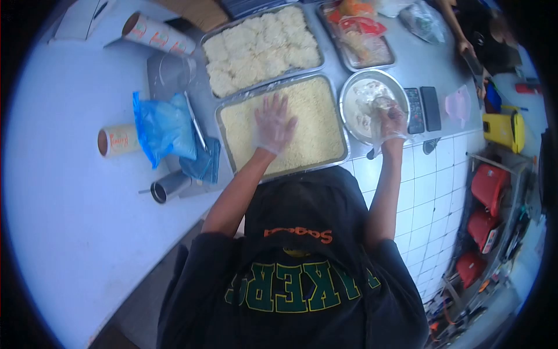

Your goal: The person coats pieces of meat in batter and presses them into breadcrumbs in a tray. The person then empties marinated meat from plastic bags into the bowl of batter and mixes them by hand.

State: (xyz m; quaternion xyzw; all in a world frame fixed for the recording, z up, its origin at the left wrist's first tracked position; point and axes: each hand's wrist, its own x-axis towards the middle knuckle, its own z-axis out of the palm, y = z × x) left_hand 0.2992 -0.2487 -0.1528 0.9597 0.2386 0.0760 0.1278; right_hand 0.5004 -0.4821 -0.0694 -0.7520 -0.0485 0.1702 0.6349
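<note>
From the head view, large green letters across the person's dark shirt (325,326) appear to spell "LAKERS", upside down; an orange word above starts "Sag", the rest unclear. The cardboard tubes (165,41) at the left carry orange lettering too blurred to read. The left hand (276,125), in a clear plastic glove, is open wide, palm down on the pale crumbs (314,116) filling the near tray (286,173). The right hand (392,121), also gloved, is partly curled inside the metal bowl (343,110), at pale, coated pieces (367,99); whether it grips one I can't tell. Beyond the near tray, coated portions (261,49) cover another tray (321,49) on the table (64,174).
</note>
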